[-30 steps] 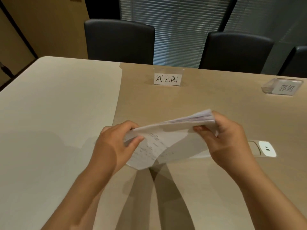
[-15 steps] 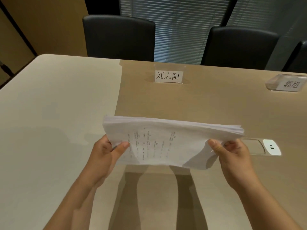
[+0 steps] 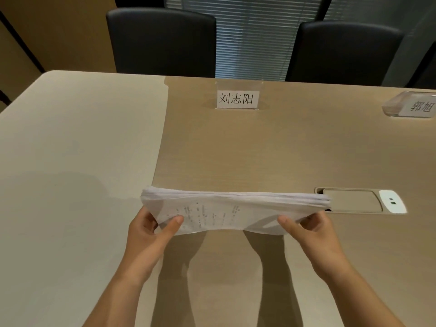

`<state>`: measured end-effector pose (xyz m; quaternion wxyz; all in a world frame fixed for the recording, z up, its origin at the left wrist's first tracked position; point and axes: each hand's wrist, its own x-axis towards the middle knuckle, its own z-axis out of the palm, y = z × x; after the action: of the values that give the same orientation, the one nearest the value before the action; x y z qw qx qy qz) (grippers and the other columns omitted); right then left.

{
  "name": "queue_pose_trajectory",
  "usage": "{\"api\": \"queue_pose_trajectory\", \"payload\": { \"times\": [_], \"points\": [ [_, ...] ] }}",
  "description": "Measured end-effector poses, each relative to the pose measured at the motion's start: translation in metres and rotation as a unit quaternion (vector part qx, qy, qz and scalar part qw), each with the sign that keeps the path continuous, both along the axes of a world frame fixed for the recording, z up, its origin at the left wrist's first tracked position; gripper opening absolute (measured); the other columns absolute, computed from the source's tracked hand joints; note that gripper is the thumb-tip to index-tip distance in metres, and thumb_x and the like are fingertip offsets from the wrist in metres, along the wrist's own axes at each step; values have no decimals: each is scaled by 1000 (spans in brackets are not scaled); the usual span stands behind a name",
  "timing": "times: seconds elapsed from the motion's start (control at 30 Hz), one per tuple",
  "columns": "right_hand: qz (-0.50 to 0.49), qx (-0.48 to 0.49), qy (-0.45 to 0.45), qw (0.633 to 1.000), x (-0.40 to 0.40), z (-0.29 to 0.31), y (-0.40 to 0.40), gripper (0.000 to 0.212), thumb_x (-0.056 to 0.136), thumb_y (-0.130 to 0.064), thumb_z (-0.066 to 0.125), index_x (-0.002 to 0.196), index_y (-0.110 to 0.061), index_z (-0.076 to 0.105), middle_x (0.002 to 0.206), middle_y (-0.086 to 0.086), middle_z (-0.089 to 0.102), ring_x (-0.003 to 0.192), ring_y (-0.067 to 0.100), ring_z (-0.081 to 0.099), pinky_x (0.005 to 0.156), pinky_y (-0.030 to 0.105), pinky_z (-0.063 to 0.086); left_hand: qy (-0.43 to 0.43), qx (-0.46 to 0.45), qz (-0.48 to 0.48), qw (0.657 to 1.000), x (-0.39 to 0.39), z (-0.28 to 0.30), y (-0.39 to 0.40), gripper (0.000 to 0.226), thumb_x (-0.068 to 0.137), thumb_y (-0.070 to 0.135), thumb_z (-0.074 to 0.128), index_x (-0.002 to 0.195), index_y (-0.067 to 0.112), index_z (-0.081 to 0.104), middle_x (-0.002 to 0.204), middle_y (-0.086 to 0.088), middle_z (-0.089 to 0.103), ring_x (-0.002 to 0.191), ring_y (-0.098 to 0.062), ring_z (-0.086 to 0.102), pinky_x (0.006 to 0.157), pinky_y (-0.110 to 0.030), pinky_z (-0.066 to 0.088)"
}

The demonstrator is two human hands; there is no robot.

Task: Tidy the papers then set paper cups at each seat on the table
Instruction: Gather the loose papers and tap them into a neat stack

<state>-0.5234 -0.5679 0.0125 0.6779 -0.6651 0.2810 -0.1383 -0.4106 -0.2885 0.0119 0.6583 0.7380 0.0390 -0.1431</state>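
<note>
A stack of white printed papers (image 3: 231, 208) is held level above the table (image 3: 259, 149), its long edge facing away from me. My left hand (image 3: 151, 230) grips the stack's left end, thumb on top. My right hand (image 3: 311, 228) grips the right end the same way. The sheets sag a little in the middle and lie fairly even at the far edge. No paper cups are in view.
Two name cards stand on the table: one (image 3: 237, 99) at the far middle, another (image 3: 415, 106) at the far right. A socket panel (image 3: 361, 200) is set in the tabletop just right of the papers. Two black chairs (image 3: 162, 41) (image 3: 342, 50) stand behind the table.
The bunched, tilted stack has been spread out flat between both hands, which moved apart to its two ends and lowered slightly toward me.
</note>
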Motion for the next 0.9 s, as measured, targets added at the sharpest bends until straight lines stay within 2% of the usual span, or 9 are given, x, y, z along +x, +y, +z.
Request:
{"api": "queue_pose_trajectory", "payload": {
  "times": [0.1,0.17,0.23,0.33,0.43,0.63,0.77,0.83,0.9],
  "points": [
    [-2,-3,-7,1000,5,-4,7,36,84,-6,73,115,-20,62,107,3,73,101,13,69,79,25,54,-1,-11,27,1000,-2,-2,-12,38,84,6,73,101,37,61,105,12,72,96,2,68,86,-27,52],
    [-20,1,-22,1000,9,-5,11,34,87,-2,69,111,-24,61,104,-1,73,96,8,69,74,19,54,-6,-10,38,999,-3,-3,-18,36,88,5,68,101,38,61,105,17,70,93,8,67,84,-24,52],
    [-33,-20,-21,999,13,-6,13,30,89,-3,66,109,-25,62,101,-4,73,96,8,69,76,20,53,-10,-8,31,999,0,-2,-18,36,91,5,64,102,39,60,105,18,69,93,10,66,83,-22,51],
    [-33,-42,-25,998,14,-5,14,28,91,-5,64,110,-26,61,103,-7,73,99,7,69,83,24,53,-27,3,3,1000,2,3,-15,36,93,7,62,108,39,59,108,16,71,100,5,66,82,-19,51],
    [-41,-33,-63,997,13,2,10,30,91,-2,62,114,-20,60,106,-2,74,100,10,70,85,22,55,-64,6,14,998,4,10,-13,27,91,7,64,109,25,58,98,10,70,94,-2,69,71,-11,54],
    [-17,-12,-17,1000,9,-9,14,39,85,1,70,111,-26,58,101,-11,73,100,9,68,78,20,55,-28,4,20,999,1,1,-9,40,85,5,71,117,25,57,110,7,70,102,-4,67,87,-28,52],
    [-25,-21,-10,999,8,-8,9,41,83,-2,73,115,-23,59,107,-1,71,102,12,68,85,30,52,-38,4,13,999,5,0,-6,37,85,5,72,110,29,59,108,6,70,101,-5,68,85,-27,52],
    [-21,-37,-6,999,10,-9,10,38,85,-5,72,115,-25,58,109,-1,71,103,11,67,86,29,51,-34,9,23,999,6,-3,-8,34,86,6,70,107,31,60,106,4,70,102,-10,67,86,-27,51],
    [-14,-54,2,998,11,-11,12,35,89,-7,68,115,-29,57,110,-3,70,105,9,65,88,28,50,-26,12,32,999,5,-5,-12,35,89,7,67,103,37,58,106,8,68,102,-7,65,86,-26,50]
  ]
}}
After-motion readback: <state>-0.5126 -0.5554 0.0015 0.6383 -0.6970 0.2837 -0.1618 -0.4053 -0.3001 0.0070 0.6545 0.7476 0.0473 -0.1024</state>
